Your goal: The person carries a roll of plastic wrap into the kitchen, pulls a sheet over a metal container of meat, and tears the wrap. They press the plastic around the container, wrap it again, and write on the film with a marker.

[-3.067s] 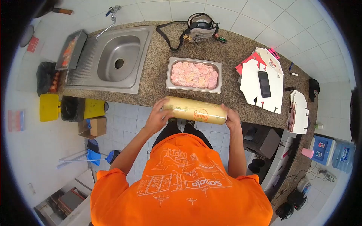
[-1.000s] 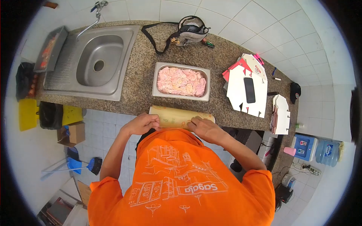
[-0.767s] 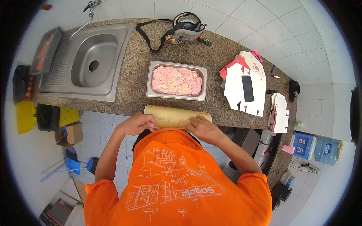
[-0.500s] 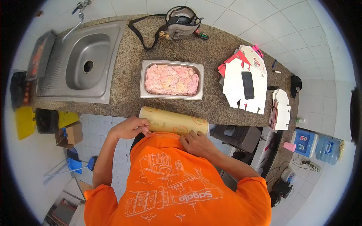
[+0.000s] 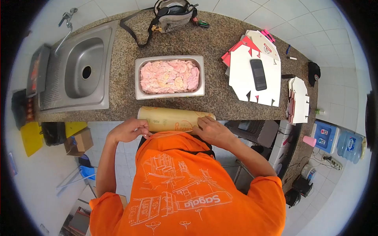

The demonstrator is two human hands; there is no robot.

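A roll of cling film (image 5: 167,119) with a printed yellowish core lies along the front edge of the counter, against my body. My left hand (image 5: 130,130) is beside the roll's left end, thumb and fingers pinched on the edge of the film. Near the right end, my right hand (image 5: 212,131) has its fingers curled on the film, close against the roll. A narrow, see-through strip of film stretches between both hands. Just behind the roll stands a metal tray (image 5: 170,95) filled with pale pink raw meat (image 5: 169,76), which looks like chicken skin.
A steel sink (image 5: 84,74) is set into the counter at left. A grey bag (image 5: 173,17) with a black strap lies at the back. Flat white and red cartons (image 5: 240,72) bear a phone (image 5: 258,74) at right, with more folded cartons (image 5: 299,100) beyond.
My left hand has drawn slightly back from the roll, and the film strip between my hands shows more. My right hand has shifted a little right. The whole view has also shifted.
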